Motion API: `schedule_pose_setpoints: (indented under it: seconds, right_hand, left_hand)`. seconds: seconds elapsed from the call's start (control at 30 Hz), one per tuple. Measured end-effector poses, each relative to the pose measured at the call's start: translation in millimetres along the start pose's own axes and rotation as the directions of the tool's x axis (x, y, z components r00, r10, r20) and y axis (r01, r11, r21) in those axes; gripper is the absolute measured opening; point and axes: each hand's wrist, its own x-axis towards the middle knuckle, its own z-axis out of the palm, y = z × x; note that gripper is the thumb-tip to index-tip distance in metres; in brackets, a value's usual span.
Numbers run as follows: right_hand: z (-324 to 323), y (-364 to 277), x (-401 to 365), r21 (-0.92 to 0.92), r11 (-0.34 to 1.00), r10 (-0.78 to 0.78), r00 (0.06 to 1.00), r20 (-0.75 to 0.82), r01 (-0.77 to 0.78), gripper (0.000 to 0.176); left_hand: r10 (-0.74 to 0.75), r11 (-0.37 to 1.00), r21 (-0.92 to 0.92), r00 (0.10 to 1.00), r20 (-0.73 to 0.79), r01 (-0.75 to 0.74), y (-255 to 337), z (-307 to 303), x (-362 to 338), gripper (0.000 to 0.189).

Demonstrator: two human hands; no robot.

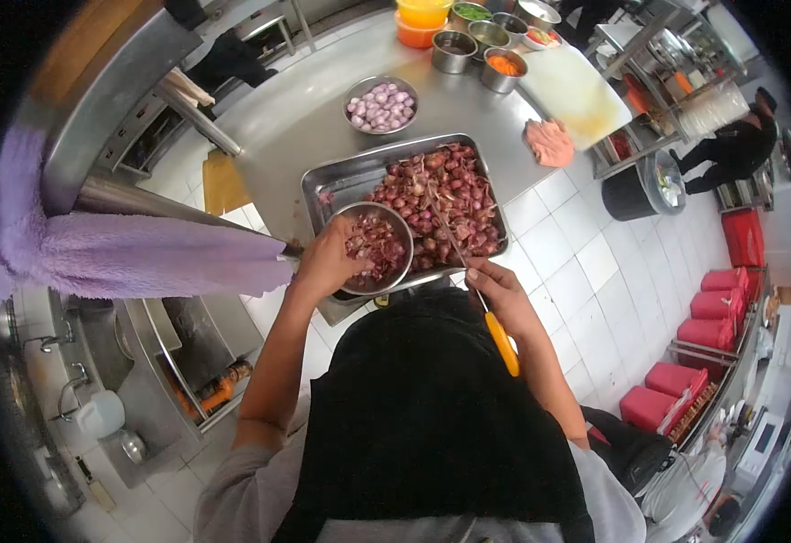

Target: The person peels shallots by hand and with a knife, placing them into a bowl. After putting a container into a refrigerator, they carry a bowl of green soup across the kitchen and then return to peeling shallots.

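In the head view, the left hand bends half-closed over a round steel bowl of reddish-purple peels; whether it pinches anything, I cannot tell. The right hand closes on a long, orange-yellow-handled knife, its blade over small red onions in a rectangular steel tray just beyond both hands.

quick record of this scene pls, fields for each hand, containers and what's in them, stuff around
left hand: at the rim of the near steel bowl; firmness of grip unclear
right hand: holding a yellow-handled knife, blade over the tray
near steel bowl: reddish skins
steel tray: unpeeled red shallots, mostly toward the right
far steel bowl: peeled shallots
surface: steel table
beyond tray, to the right: pink cloth, white cutting board
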Motion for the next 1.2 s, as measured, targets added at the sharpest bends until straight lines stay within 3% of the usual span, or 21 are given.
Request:
schedule_pose_setpoints:
  seconds: [0.13,0.2,0.23,0.3,0.33,0.4,0.43,0.53,0.6,0.63,0.77,0.93,1.0,1.07,1.2]
  right_hand:
    - [23,-6,0,-0.088,0.992,-0.086,0.996,0.025,0.088,0.040]
    - [29,-5,6,-0.114,0.982,-0.142,0.985,0.099,0.153,0.041]
    - [32,-5,8,-0.110,0.982,-0.145,0.984,0.099,0.156,0.041]
    - [40,-5,15,-0.086,0.985,-0.138,0.982,0.132,0.150,0.041]
    - [44,-8,15,-0.084,0.985,-0.138,0.981,0.135,0.150,0.041]
    - [50,-14,14,-0.060,0.989,-0.125,0.974,0.186,0.138,0.042]
    - [53,-14,15,-0.060,0.988,-0.129,0.974,0.188,0.142,0.042]
    - [63,-12,19,-0.024,0.991,-0.125,0.978,0.168,0.131,0.044]
    - [75,-20,18,-0.065,0.955,-0.268,0.937,0.224,0.289,0.049]
    - [80,-24,16,-0.065,0.955,-0.271,0.938,0.218,0.291,0.049]
    - [88,-32,17,-0.130,0.923,-0.317,0.907,0.277,0.363,0.057]
    - [95,-46,10,-0.147,0.923,-0.304,0.909,0.285,0.355,0.057]
    - [100,-48,12,-0.113,0.925,-0.321,0.905,0.280,0.363,0.057]
    - [102,-46,15,-0.225,0.859,-0.408,0.880,0.245,0.461,0.059]
    - [106,-52,13,-0.186,0.886,-0.383,0.896,0.224,0.425,0.059]
  left_hand:
    - [0.157,0.987,-0.051,0.986,0.048,-0.154,-19,12,0,0.047]
    - [0.025,0.847,-0.517,0.962,0.272,0.124,-16,11,-2,0.029]
    - [0.025,0.850,-0.512,0.962,0.272,0.123,-14,11,-3,0.029]
    - [-0.065,0.577,-0.769,0.954,0.292,0.275,-4,10,-7,0.019]
    - [-0.069,0.578,-0.768,0.954,0.290,0.275,-1,12,-10,0.019]
    - [-0.096,0.260,-0.939,0.973,0.208,0.227,3,15,-16,0.017]
    - [-0.094,0.262,-0.939,0.974,0.205,0.223,2,17,-18,0.017]
    - [-0.089,0.015,-0.985,0.982,0.169,0.171,-2,24,-24,0.023]
    - [-0.102,-0.039,-0.987,0.982,0.159,0.156,11,23,-28,0.024]
    - [-0.116,-0.094,-0.986,0.982,0.149,0.138,17,21,-30,0.025]
    - [-0.011,-0.151,-0.980,0.991,0.135,0.131,33,10,-33,0.026]
    - [-0.029,-0.203,-0.968,0.987,0.158,0.149,32,5,-34,0.027]
    - [-0.065,-0.182,-0.969,0.982,0.179,0.164,26,5,-32,0.030]
    - [-0.054,-0.151,-0.977,0.986,0.158,0.149,27,2,-29,0.030]
    - [-0.055,-0.068,-0.994,0.994,0.093,0.089,32,-2,-30,0.026]
